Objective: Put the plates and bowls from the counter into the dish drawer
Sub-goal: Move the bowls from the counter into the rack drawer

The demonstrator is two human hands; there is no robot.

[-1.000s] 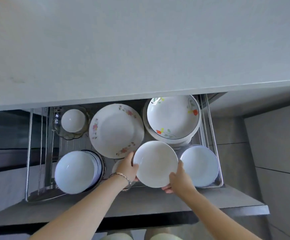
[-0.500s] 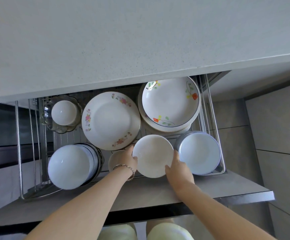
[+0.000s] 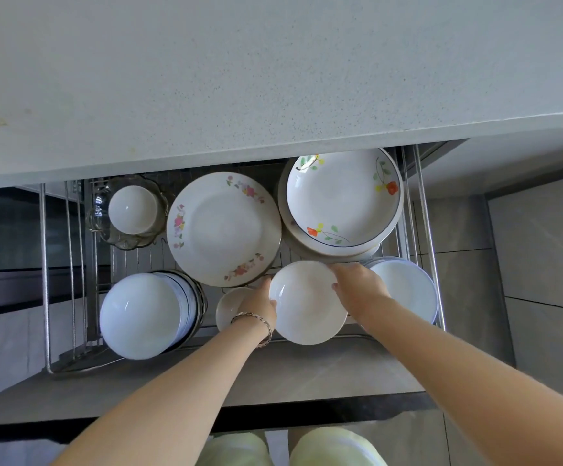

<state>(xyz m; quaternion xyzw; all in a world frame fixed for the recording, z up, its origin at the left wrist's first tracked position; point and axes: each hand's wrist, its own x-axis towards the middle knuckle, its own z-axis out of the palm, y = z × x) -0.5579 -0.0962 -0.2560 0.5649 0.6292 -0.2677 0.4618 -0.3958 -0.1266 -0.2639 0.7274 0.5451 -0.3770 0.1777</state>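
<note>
A plain white bowl (image 3: pixel 307 302) sits low in the front middle of the open wire dish drawer (image 3: pixel 46 280). My left hand (image 3: pixel 258 306), with a bracelet on its wrist, grips the bowl's left rim. My right hand (image 3: pixel 357 290) holds its right rim, fingers curled over the edge. A flowered plate (image 3: pixel 223 228) and a stack topped by a flowered deep plate (image 3: pixel 342 200) stand behind. Pale blue bowls are stacked at the front left (image 3: pixel 142 316) and front right (image 3: pixel 407 287). A small bowl (image 3: pixel 229 306) lies partly hidden under my left hand.
The grey speckled counter (image 3: pixel 273 68) overhangs the drawer's back. A small white bowl (image 3: pixel 132 210) rests in a glass dish (image 3: pixel 128 240) at the back left. The drawer's grey front panel (image 3: pixel 307 371) lies below my arms. Tiled floor is to the right.
Both hands have lowered the white bowl further into the drawer's front middle slot. The right hand slid from the bowl's lower edge up to its right rim.
</note>
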